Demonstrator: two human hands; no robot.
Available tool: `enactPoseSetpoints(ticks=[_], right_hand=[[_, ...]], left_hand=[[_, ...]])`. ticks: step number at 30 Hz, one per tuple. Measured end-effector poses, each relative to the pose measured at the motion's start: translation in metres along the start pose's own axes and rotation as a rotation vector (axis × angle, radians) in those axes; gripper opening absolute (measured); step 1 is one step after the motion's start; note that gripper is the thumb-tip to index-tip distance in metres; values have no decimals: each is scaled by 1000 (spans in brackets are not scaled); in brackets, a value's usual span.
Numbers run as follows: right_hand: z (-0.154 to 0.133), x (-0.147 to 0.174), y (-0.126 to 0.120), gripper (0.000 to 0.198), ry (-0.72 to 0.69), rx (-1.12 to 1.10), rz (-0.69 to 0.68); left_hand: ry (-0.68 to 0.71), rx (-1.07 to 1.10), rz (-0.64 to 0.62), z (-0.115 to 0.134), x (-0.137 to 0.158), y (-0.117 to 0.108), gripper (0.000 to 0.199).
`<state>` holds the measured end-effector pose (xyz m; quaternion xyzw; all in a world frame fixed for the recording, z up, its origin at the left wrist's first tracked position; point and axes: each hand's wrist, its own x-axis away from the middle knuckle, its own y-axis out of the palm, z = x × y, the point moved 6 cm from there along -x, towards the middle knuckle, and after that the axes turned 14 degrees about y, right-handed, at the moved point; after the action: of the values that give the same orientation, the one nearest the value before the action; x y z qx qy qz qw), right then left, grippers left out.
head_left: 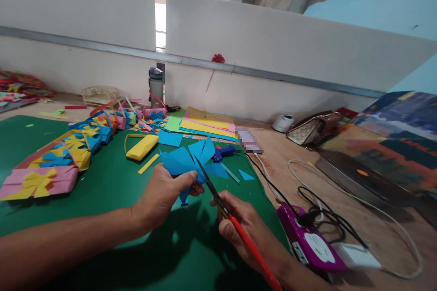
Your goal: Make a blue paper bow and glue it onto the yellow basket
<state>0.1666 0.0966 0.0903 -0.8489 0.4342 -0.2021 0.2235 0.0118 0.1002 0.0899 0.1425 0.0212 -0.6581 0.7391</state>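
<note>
My left hand (162, 198) pinches a folded blue paper (179, 161) between thumb and fingers, above the green mat. The paper has slits and pointed flaps. Red-handled scissors (248, 242) are gripped in my right hand (251, 225), their dark blades reaching up to the paper at a slit. Whether the blades are fully closed, I cannot tell. Just behind the paper lies a blue glue gun (223, 152). A small yellow paper bag (141, 147) with a handle stands to the left, beside a yellow paper strip (149, 163). Blue scraps (246, 175) lie to the right.
Several paper bags with flowers (43, 182) line the left of the green mat (112, 236). Coloured sheets (208, 122), a grey bottle (156, 86) and a phone (250, 141) are behind. On the right are a purple power strip (312, 241), cables and a handbag (309, 129).
</note>
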Motion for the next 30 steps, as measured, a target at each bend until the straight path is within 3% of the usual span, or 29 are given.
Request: enactPoseSetpoints(ticks=[15, 30], right_hand=[[-2, -1, 1, 48, 13, -33, 24], [-1, -1, 0, 28, 3, 8, 44]], left_hand=[[17, 7, -6, 6, -1, 4, 17], [-22, 19, 0, -2, 0, 3, 13]])
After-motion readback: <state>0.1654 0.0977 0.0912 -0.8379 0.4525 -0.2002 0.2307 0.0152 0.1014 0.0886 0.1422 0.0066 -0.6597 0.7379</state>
